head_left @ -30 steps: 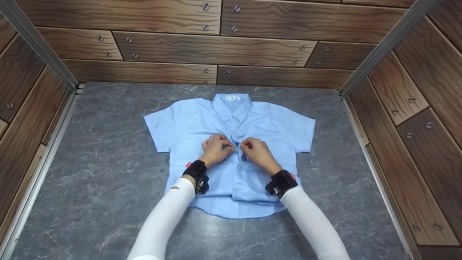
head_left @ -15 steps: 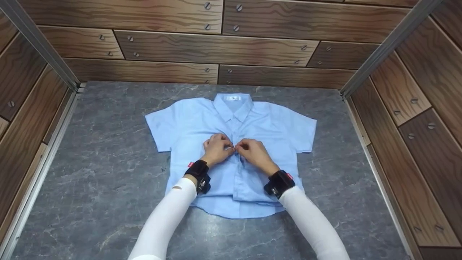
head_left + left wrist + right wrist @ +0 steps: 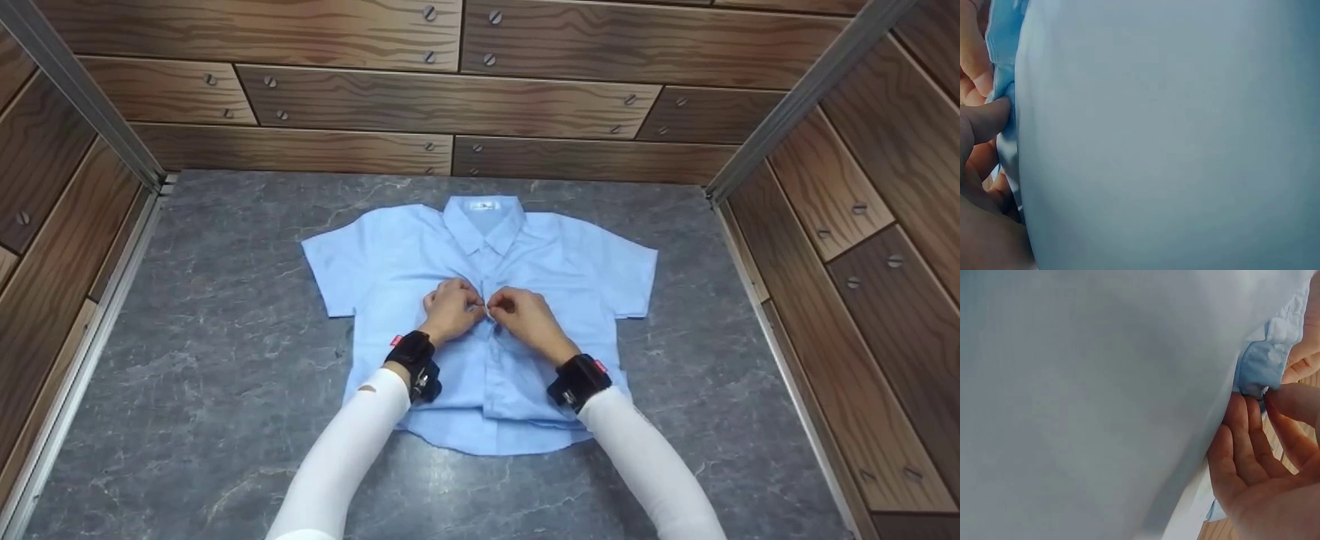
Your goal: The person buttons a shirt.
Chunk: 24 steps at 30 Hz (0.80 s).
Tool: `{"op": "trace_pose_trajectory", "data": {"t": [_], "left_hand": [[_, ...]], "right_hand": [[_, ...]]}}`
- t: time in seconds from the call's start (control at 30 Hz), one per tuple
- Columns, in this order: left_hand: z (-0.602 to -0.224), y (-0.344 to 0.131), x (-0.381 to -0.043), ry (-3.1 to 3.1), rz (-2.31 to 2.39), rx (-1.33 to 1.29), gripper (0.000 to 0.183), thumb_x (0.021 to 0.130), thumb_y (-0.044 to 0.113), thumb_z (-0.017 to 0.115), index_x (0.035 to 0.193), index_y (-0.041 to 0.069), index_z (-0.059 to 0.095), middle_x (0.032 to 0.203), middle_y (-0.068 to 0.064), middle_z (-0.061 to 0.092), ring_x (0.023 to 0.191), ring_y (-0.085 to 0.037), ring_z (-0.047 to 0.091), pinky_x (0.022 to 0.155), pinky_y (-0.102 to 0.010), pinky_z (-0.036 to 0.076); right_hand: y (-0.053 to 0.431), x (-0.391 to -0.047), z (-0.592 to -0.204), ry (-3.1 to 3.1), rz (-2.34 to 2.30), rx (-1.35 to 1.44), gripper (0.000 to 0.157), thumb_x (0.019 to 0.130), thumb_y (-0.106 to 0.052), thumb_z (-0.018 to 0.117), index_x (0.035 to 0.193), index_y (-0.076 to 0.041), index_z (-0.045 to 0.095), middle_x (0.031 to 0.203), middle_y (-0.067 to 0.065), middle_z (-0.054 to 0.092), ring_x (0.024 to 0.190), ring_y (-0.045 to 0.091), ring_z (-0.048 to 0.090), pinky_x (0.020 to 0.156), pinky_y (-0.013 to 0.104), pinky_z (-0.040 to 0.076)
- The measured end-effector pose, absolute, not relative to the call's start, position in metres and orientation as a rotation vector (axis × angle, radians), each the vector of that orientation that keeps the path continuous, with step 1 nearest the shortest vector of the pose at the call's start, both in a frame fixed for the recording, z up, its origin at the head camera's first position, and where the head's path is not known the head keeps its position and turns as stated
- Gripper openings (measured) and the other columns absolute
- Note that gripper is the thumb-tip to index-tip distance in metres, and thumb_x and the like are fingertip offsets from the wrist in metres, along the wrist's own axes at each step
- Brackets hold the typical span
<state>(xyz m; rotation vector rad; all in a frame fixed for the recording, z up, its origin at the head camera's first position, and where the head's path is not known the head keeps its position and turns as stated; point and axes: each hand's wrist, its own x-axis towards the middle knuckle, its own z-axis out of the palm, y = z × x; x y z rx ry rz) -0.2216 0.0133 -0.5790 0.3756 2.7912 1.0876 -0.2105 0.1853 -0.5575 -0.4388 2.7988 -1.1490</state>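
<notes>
A light blue short-sleeved shirt (image 3: 405, 262) lies front up, collar pointing away from me. My left hand (image 3: 454, 310) pinches the edge of its front placket around mid-chest. From the other side, my right hand (image 3: 527, 319) pinches the same spot, the two sets of fingertips almost meeting. In the right wrist view, thumb and index finger grip the placket (image 3: 1264, 363), with a small pale bit at their tips, while the other fingers lie against the cloth. The left wrist view shows the left thumb (image 3: 991, 115) pressing into the folded cloth; bulging fabric fills most of both wrist views.
The shirt rests on a dark grey marbled tabletop (image 3: 225, 337). Wood-patterned panels (image 3: 450, 97) stand behind and on both sides, with metal rails (image 3: 810, 97) at the corners. The longer back hem (image 3: 495, 439) shows below the front.
My right hand has shifted slightly left, bringing its fingertips up to those of the left hand at the placket. The left hand has barely moved, and the shirt lies as before.
</notes>
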Motion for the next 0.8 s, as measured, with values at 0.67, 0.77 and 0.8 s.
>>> {"op": "trace_pose_trajectory", "data": {"t": [0.67,0.77,0.8], "left_hand": [[-0.5755,0.0069,-0.2241,2.668,1.206,0.368,0.016,0.085,0.022,0.063,0.077,0.012,0.072,0.11,-0.001,0.06,0.113,-0.026,0.047,0.1,-0.053,0.023],[-0.5766,0.007,-0.2245,2.663,1.227,0.353,0.016,0.085,0.023,0.063,0.079,0.011,0.073,0.113,-0.003,0.061,0.115,-0.027,0.048,0.101,-0.053,0.023],[-0.5768,0.007,-0.2247,2.663,1.229,0.351,0.016,0.085,0.023,0.063,0.08,0.011,0.073,0.114,-0.003,0.061,0.116,-0.027,0.048,0.101,-0.053,0.023]], "right_hand": [[0.1861,-0.2077,-0.5614,2.789,-1.197,-0.3,0.011,0.088,-0.016,0.064,0.097,-0.011,0.068,0.085,0.0,0.069,0.078,0.013,0.065,0.071,0.029,0.052],[0.1879,-0.2075,-0.5618,2.832,-1.143,-0.272,0.013,0.089,-0.019,0.063,0.096,-0.011,0.07,0.083,-0.001,0.069,0.075,0.012,0.063,0.069,0.028,0.051],[0.1885,-0.2075,-0.5618,2.836,-1.132,-0.266,0.013,0.09,-0.02,0.063,0.096,-0.011,0.071,0.082,-0.001,0.069,0.073,0.012,0.062,0.068,0.028,0.05]]}}
